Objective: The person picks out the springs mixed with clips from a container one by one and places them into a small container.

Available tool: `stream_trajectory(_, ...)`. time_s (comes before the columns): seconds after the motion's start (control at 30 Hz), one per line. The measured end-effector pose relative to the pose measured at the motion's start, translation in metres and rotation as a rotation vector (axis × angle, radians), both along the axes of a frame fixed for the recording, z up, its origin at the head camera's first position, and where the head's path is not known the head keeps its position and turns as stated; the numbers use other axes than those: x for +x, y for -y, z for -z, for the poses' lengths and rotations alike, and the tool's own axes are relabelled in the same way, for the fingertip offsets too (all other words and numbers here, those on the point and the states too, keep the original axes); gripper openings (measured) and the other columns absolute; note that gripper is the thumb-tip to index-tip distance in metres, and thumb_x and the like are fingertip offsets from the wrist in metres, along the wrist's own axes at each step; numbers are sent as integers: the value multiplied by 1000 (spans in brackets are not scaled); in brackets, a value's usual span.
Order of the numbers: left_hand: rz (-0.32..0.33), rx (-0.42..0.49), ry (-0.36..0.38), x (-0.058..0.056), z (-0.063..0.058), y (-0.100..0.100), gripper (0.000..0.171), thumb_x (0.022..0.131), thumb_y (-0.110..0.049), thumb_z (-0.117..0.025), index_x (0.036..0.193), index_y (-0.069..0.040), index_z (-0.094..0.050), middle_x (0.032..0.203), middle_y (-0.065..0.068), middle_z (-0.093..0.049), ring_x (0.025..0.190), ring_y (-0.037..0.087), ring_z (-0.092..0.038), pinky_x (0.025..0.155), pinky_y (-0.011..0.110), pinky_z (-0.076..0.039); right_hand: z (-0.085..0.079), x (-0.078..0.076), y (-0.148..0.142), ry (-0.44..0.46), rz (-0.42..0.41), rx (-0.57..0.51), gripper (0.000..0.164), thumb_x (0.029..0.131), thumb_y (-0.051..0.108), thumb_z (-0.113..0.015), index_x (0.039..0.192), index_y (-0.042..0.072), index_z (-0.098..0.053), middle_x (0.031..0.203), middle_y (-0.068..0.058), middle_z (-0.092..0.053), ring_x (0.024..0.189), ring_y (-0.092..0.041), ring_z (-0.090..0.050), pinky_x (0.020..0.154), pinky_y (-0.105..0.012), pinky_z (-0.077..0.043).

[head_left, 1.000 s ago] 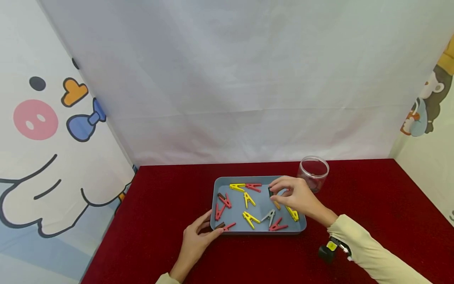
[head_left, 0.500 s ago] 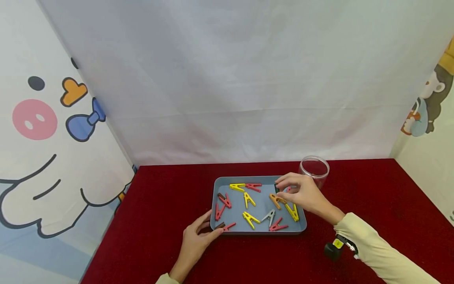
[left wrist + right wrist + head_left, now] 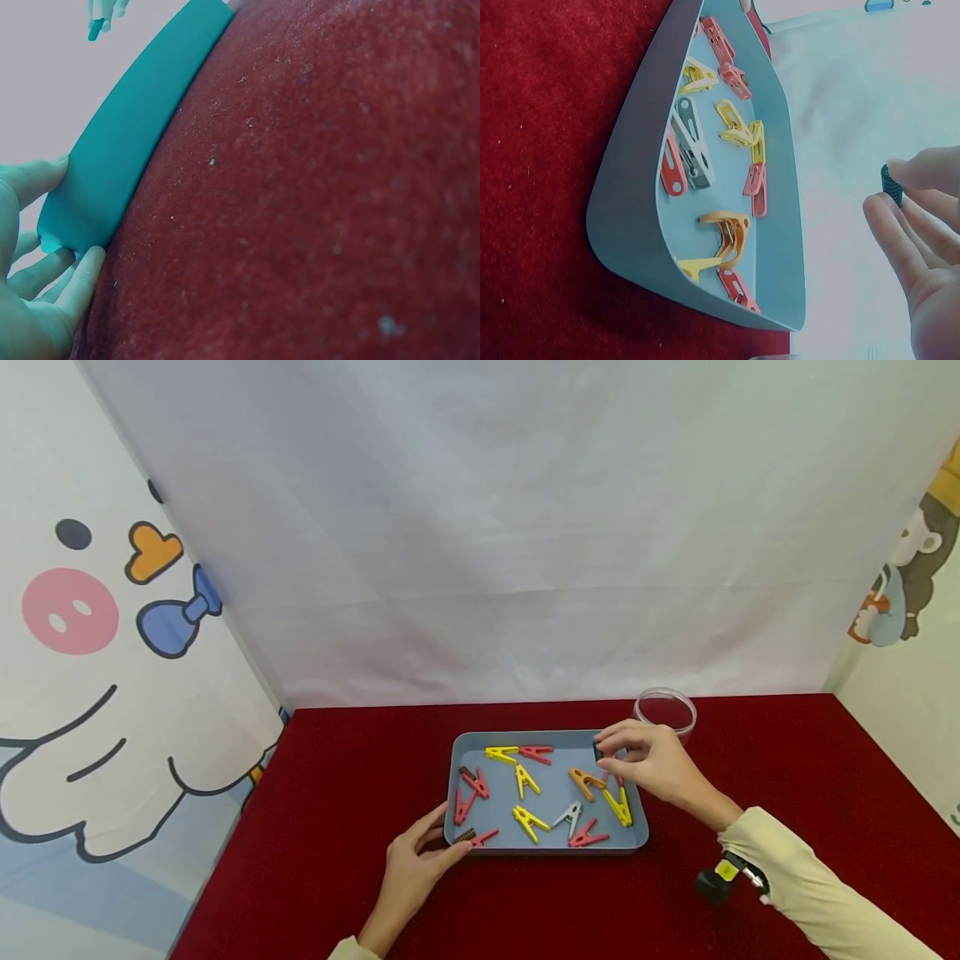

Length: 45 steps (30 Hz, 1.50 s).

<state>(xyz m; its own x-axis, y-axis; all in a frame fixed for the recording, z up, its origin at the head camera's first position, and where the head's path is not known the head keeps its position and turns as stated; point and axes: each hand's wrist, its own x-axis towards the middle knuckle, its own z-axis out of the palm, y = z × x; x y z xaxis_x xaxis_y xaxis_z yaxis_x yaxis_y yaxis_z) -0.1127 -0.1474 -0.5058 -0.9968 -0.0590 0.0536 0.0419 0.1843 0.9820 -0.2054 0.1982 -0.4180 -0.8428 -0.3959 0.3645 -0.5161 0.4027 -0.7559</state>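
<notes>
My right hand (image 3: 654, 765) pinches a small dark ribbed piece (image 3: 891, 184), like a short coil spring, between thumb and fingertips. It is held above the right rear part of a blue-grey tray (image 3: 551, 785). My left hand (image 3: 412, 868) holds the tray's near left corner, thumb at the rim and fingers against the side. Plastic clips lie scattered in the tray: an orange clip (image 3: 585, 783), a grey clip (image 3: 570, 817), several yellow clips (image 3: 529, 822) and several red clips (image 3: 588, 835). A brown ribbed piece (image 3: 465, 837) lies near the left thumb.
A clear round jar (image 3: 664, 691) stands just behind the right hand, which partly covers it. Dark red cloth (image 3: 360, 777) covers the table. A white curtain (image 3: 525, 527) hangs behind its far edge.
My right hand has moved right and slightly back with the dark ribbed piece, uncovering the orange clip and part of a red clip. My left hand has stayed at the tray corner.
</notes>
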Motion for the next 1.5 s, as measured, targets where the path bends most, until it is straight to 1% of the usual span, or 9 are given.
stream_trajectory(0.23,-2,-13,-4,-1,1,0,66,73,-25,-83,133,-15,-57,128,9,-57,103,24,-61,74,24,-53,-1,-2,-7,-2,30,18,16,81,13,-77,95,8,-74,108,-5,-66,88,-16,-64,69,-25,-54)
stream_trajectory(0.3,-3,-19,-4,-2,1,0,67,73,-25,-83,133,-15,-57,128,9,-58,103,24,-61,74,24,-53,-1,-2,-8,3,31,12,17,80,12,-77,95,6,-74,107,-5,-65,86,-16,-65,68,-25,-54)
stream_trajectory(0.43,-2,-19,-5,-2,1,0,67,72,-25,-83,133,-15,-56,128,9,-57,103,24,-61,74,24,-53,-1,-3,-11,4,34,10,17,78,8,-78,95,5,-73,106,-6,-65,84,-13,-64,67,-25,-54)
stream_trajectory(0.6,1,-11,-7,-2,1,0,67,73,-25,-83,133,-16,-56,127,10,-58,103,24,-61,74,24,-53,-3,-4,-13,-8,33,10,18,78,2,-76,95,3,-73,106,-8,-65,88,-13,-64,70,-23,-53)
stream_trajectory(0.73,0,-10,-5,-3,1,1,66,73,-26,-83,133,-16,-57,126,10,-58,103,24,-61,74,24,-53,-5,-4,-14,-9,36,11,17,79,4,-76,96,4,-73,107,-7,-65,90,-14,-63,72,-21,-52)
stream_trajectory(0.93,2,-18,1,-2,1,1,67,73,-26,-83,133,-16,-56,128,9,-57,103,24,-60,74,24,-53,-7,-5,-16,-14,43,14,18,79,8,-77,96,5,-73,108,-7,-65,88,-17,-64,71,-20,-52)
stream_trajectory(1.17,2,-19,2,-1,0,1,66,73,-26,-83,133,-16,-56,128,9,-57,104,24,-60,74,24,-53,-9,-7,-20,-39,66,56,17,79,8,-77,96,5,-73,108,-6,-65,85,-11,-63,69,-20,-51)
stream_trajectory(1.37,4,-24,9,0,-1,0,66,74,-26,-83,133,-17,-56,129,9,-57,105,24,-60,75,24,-53,-9,-9,-26,-31,72,40,18,79,7,-77,95,1,-72,108,-10,-65,84,-10,-64,68,-20,-53)
stream_trajectory(1.5,1,-16,11,0,-1,0,66,73,-25,-83,133,-16,-56,129,9,-57,104,24,-60,74,24,-53,-12,-11,-30,-28,90,30,17,79,6,-76,95,1,-72,108,-13,-66,88,-9,-63,69,-20,-53)
